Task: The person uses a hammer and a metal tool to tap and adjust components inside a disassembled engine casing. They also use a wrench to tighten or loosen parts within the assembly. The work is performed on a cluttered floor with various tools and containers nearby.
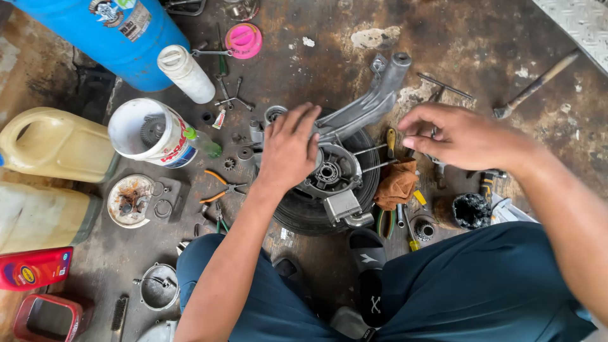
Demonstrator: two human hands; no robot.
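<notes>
Nearest the camera, on the stained concrete floor (456, 38), the person sits with dark blue trousered legs (481, 285) drawn up and a black sandal (367, 253) just below the work. Between the knees lies a small black rubber wheel with a grey metal hub (329, 174), flat on the floor, a grey cast-metal swing arm (370, 101) reaching away from it toward the upper right. The left hand (290, 149) rests palm down on the hub, fingers (297, 120) spread and pressing on the metal, not curled around anything. The right hand (459, 136) hovers above the floor to the right of the wheel, its fingers (415, 139) drawn together in a pinch; whether they hold some small part cannot be told, as the hand is blurred. Just below those fingers lies a crumpled orange-brown rag (398, 183), and beside it a yellow-handled screwdriver (391, 140). Left of the left hand's fingers lie orange-handled pliers (218, 190), a white plastic bucket with a red label (149, 133) on its side and a round rusty metal lid (130, 201). Farther left stands a yellowish plastic jerry can (54, 142). Beyond all this, at the far edge, are a big blue plastic drum (107, 35), a white cylindrical bottle (185, 73) and a pink round cap (244, 40). Well to the right of the right hand lies a wooden-handled hammer (535, 85).
</notes>
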